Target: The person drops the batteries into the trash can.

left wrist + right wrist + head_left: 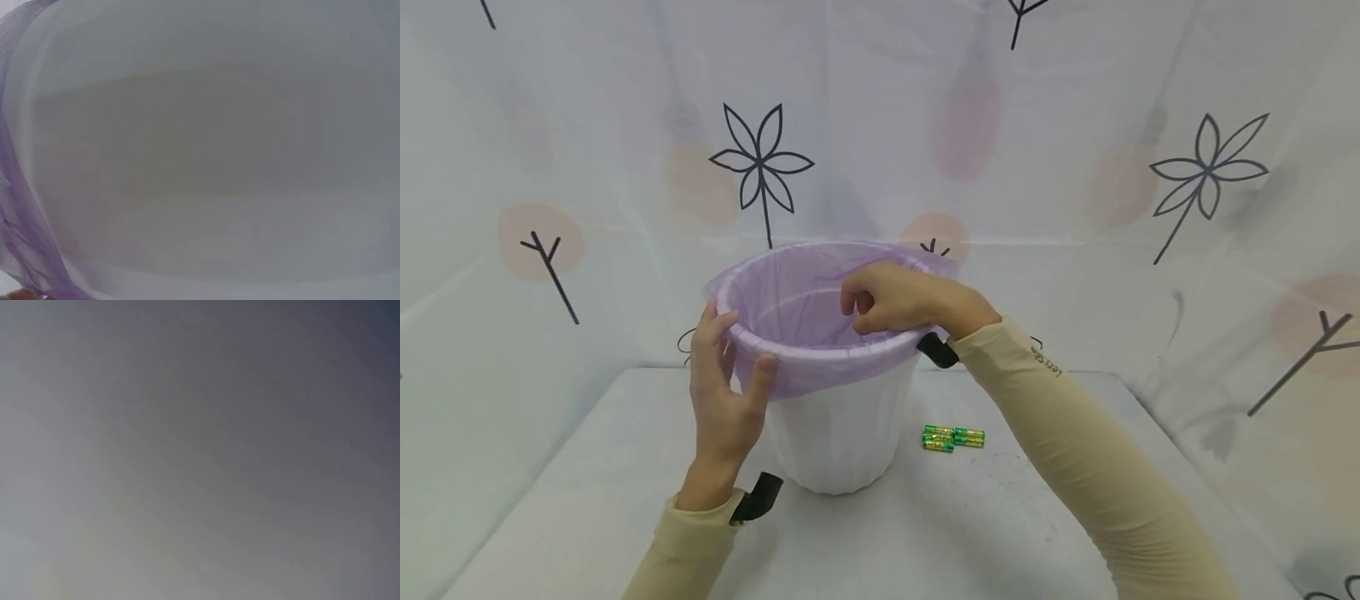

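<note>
A white ribbed trash can (842, 433) stands upright on the table, lined with a thin purple trash bag (820, 373) folded over its rim. My left hand (726, 404) rests against the left side of the bag-covered rim, thumb outside at the front and one fingertip over the top edge. Above the can's opening is my right hand (898, 298), fingers curled and nothing visible in them, the wrist crossing the right rim. In the left wrist view the can's white wall (219, 156) fills the frame, bag edge (31, 219) at left. The right wrist view is a grey blur.
Several green and gold batteries (953, 438) lie grouped on the white table (1000, 533), right of the can. A white curtain (880, 125) with printed flowers hangs behind and at both sides. Each sleeve carries a black wrist mount (758, 497).
</note>
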`<state>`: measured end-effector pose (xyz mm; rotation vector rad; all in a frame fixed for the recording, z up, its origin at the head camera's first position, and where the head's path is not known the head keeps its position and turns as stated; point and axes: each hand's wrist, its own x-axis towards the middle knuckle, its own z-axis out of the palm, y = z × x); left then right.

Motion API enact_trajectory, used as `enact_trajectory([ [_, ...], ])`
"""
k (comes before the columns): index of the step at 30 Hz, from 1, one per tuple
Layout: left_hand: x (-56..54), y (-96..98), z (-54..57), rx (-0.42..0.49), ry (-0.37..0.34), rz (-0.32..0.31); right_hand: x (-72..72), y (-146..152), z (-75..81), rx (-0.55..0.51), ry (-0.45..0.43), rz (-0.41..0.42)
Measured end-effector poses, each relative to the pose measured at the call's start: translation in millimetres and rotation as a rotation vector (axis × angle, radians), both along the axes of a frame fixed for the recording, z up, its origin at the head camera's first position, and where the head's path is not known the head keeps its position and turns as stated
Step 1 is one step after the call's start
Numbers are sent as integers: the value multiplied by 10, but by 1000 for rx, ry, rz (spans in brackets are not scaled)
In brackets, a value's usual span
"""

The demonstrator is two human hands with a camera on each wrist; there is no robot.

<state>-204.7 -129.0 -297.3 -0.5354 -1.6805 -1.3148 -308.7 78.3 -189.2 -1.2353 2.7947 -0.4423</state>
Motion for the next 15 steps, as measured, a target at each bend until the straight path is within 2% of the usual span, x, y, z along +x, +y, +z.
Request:
enact_trajectory([
  [8,0,10,-3,2,2,3,29,52,28,-17,21,-7],
  [15,4,19,-7,6,5,9,91,168,96,-48,95,2],
])
